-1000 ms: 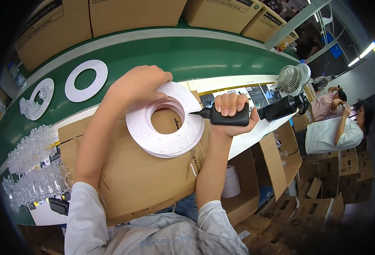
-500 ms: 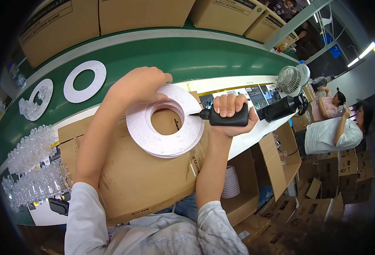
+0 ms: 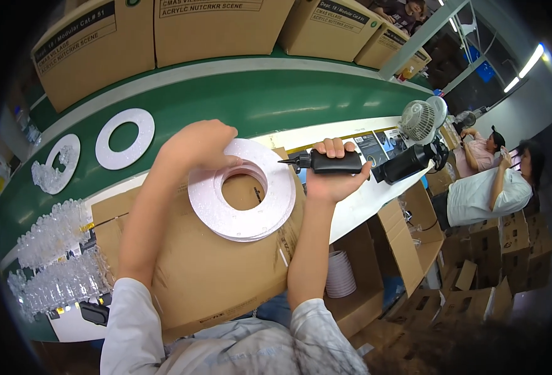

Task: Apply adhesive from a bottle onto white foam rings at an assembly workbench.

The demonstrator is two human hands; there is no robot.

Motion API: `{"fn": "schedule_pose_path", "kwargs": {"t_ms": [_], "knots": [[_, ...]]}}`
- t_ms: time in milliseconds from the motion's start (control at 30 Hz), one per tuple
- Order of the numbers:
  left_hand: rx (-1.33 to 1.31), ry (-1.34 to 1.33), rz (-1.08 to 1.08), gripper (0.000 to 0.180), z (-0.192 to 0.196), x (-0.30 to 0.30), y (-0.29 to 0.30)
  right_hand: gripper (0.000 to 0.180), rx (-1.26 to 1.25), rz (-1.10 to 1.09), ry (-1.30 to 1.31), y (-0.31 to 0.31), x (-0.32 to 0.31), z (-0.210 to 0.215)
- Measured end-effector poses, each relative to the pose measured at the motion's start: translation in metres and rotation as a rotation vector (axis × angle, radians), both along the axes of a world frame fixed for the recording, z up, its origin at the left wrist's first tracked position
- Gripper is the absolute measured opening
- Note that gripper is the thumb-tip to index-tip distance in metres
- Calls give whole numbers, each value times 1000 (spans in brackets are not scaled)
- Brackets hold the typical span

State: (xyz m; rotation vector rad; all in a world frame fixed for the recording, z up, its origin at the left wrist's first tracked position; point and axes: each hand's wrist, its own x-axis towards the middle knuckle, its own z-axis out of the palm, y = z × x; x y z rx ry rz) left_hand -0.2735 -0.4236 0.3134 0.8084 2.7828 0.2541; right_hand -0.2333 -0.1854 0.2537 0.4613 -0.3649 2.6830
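Note:
A small stack of glittery white flat rings (image 3: 243, 224) lies on a brown cardboard sheet (image 3: 191, 269) in front of me. My left hand (image 3: 202, 145) grips the stack at its upper left, thumb over the ring face near the central hole; its other fingers are partly hidden behind. In my right hand (image 3: 341, 172) lies a black squeeze bottle (image 3: 335, 162), held sideways between palm and fingertips. Its thin pointed nozzle (image 3: 291, 161) points left over the rings' right edge. Whether the tip touches the surface I cannot tell.
Another white ring (image 3: 106, 148) lies on the green table (image 3: 226, 94); beside it, one (image 3: 72, 153) bears clear plastic pieces. More clear pieces (image 3: 63, 281) stand in rows at left. A fan (image 3: 417, 120) and black cylinder (image 3: 404, 164) stand right. Stacked rings (image 3: 339, 275) sit in a carton. Co-workers (image 3: 485, 194) are farther right.
My right hand's fingers have loosened around the bottle, showing more of the palm. My left hand stays on the rings. The whole view has shifted slightly.

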Motion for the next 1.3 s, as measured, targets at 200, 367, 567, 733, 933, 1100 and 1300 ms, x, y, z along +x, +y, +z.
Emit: {"fn": "schedule_pose_path", "kwargs": {"t_ms": [200,367,567,733,933,1100,1300], "knots": [[134,91,-22,57,-7,0,-1,46,-90,80,84,13,-3,-8],[154,204,-61,52,-10,3,0,39,5,58,128,15,-7,-14],[-6,80,-34,35,-2,5,3,27,13,92,142,15,-12,-24],[65,125,-85,35,-8,10,-1,28,-109,-41,-157,-4,-1,-6],[216,268,-124,47,-2,13,2,35,-106,131,-24,-7,-8,-12],[479,405,-227,54,24,35,26,62,149,118,210,-2,5,7],[774,498,-416,64,36,71,43,73,966,-298,219,-19,29,14]]}}
